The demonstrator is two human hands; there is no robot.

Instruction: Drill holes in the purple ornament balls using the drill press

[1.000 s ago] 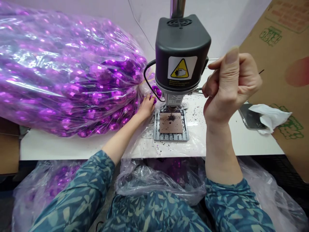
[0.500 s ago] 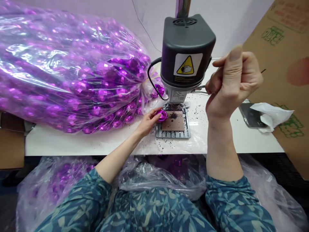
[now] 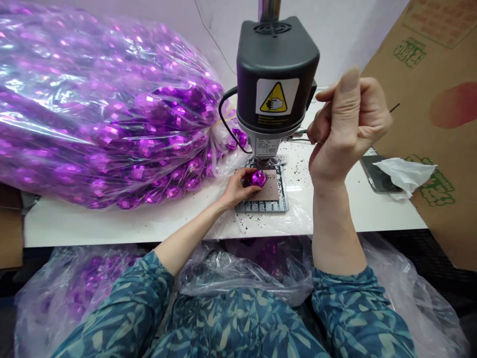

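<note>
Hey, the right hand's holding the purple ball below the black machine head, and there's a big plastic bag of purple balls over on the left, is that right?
Not quite: the left hand holds the purple ball below the black machine head, as the head view shows. The rest stands.

Your single camera looks forward and down from your head, near enough to frame your left hand (image 3: 235,190), right hand (image 3: 346,132) and the table (image 3: 97,224) together.
</note>
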